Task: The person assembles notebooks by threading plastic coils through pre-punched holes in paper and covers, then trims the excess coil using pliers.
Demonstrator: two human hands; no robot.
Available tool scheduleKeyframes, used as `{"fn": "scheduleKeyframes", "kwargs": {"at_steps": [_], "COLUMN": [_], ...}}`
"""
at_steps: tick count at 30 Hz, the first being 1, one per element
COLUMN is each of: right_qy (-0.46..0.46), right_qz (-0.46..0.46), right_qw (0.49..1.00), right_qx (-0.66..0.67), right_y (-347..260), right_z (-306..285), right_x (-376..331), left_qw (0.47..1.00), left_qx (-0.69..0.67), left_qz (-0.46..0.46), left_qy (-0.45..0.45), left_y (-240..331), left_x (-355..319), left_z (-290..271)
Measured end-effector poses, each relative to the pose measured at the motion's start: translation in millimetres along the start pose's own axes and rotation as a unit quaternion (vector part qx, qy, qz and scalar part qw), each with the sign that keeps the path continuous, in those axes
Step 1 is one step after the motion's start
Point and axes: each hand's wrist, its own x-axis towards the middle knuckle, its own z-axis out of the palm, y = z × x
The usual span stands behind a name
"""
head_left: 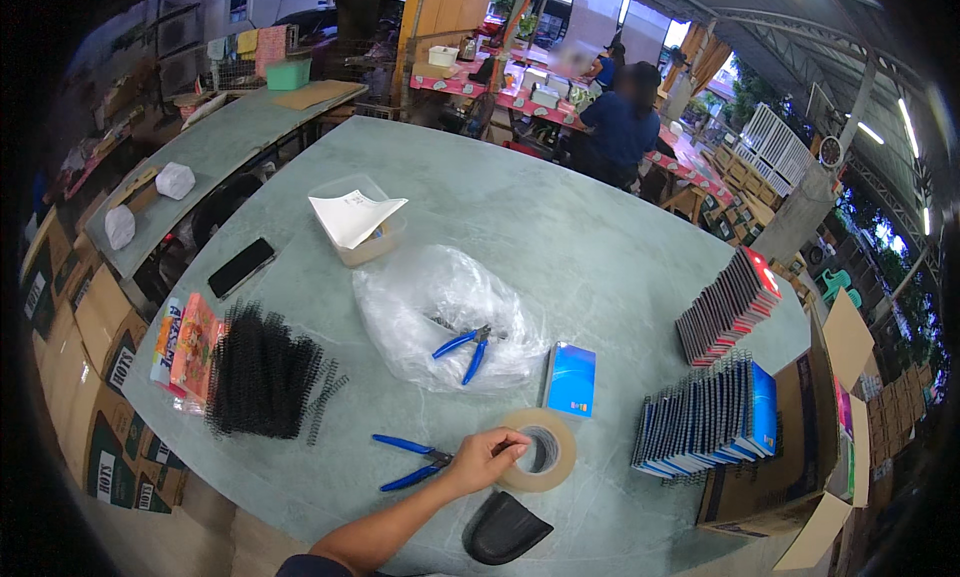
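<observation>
At the bottom of the frame, a black curved pad (508, 530) lies near the edge of the gray-green surface (620, 247). Just above it, the left hand (488, 459) reaches in. Its fingers are curled in, tips close together, over the left side of a roll of clear tape (566, 461), low in the middle. I can't tell if they pinch it.

Left of the hand are blue pliers (404, 443). Above the tape sits a blue book (573, 380). At lower right, a row of blue books (690, 417) with black coils stands beside an open cardboard box (765, 492).

At left are a pile of black coils (262, 372), two bright packs (195, 352) and a black phone (241, 267). In the middle, more blue pliers (478, 362) rest on a plastic bag (395, 317). Behind it, white paper (355, 215) lies on a tub (375, 249). Red books (720, 312) stand at right.

Farther off, a long table (225, 137) at upper left holds a green basin (288, 74). At the top, a person in dark blue (612, 132) sits by pink tables (545, 109). A round clock (830, 151) hangs at upper right, under a metal roof (775, 32).
</observation>
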Motion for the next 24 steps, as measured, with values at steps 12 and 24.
{"fn": "scheduleKeyframes", "kwargs": {"at_steps": [12,24], "right_qy": [0.010,0.017], "right_qz": [0.003,0.006], "right_qw": [1.000,0.999], "right_qx": [0.011,0.028], "right_y": [3.8,10.8], "right_z": [-2.7,-5.9], "right_x": [3.4,4.8], "left_qw": [1.000,0.999], "left_qx": [-0.016,-0.014], "left_qz": [0.003,0.019], "left_qy": [0.003,0.026], "left_y": [0.1,-3.1], "left_x": [-1.4,-2.3], "left_z": [1.4,4.2]}}
